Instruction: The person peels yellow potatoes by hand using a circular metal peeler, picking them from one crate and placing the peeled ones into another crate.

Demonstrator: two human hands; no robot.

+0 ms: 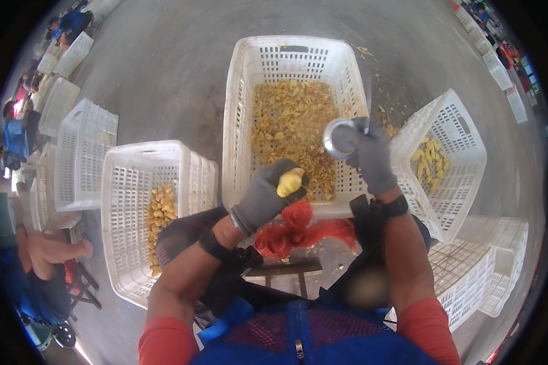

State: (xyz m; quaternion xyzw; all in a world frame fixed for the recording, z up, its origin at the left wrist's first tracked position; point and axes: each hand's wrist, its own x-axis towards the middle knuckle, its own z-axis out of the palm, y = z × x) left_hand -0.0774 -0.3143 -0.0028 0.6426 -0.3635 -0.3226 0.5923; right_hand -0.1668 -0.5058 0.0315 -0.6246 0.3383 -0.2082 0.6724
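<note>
My left hand, in a grey glove, is closed around a peeled yellow piece of produce above the near edge of a large white plastic crate. My right hand, gloved too, grips a tool with a thin straight blade or rod; a round metal ring or cup is at its fingers, and how it is held is partly hidden. Yellow and brown peelings and slices cover the crate's bottom. Red netting lies between my knees, below my left hand.
A white crate at left holds brownish-yellow pieces. The tilted crate at right holds peeled yellow pieces. More crates stand at both sides. A seated person is at far left. Scraps lie on the floor.
</note>
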